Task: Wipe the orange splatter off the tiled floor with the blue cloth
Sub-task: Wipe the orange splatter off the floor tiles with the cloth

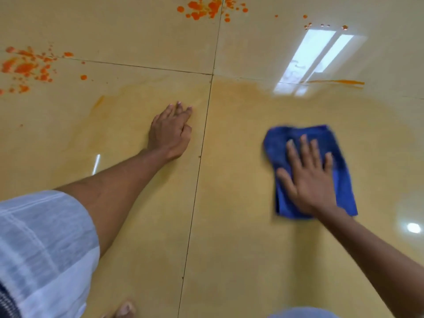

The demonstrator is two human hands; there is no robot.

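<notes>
Presently the blue cloth (307,171) lies flat on the tiled floor (229,226), on the tile to the right of the long grout line (197,180) that runs up the middle of the view; its outline is blurred. Right hand (308,177) rests palm-down on top of the cloth with fingers spread and extended, pressing it to the floor rather than clutching it; the cloth shows beyond the hand on all sides but the wrist. Left hand (171,131) is on the far side of the grout line from the cloth, just beside that line, planted on the bare tile with fingers loosely curled and holding nothing; its forearm leads back to a pale rolled sleeve (43,249) at the lower left. Around and beyond the cloth the tile carries a faint yellowish smeared film (241,92), reaching up to the cross grout line; a thin orange streak (337,82) sits above the cloth beside a bright window reflection (314,58). Orange splatter (206,9) remains well beyond the cloth at the top of the view, straddling the grout line; a second orange patch (27,68) lies far to the cloth's upper left. A toe (125,309) shows at the bottom edge, left of the grout line.
</notes>
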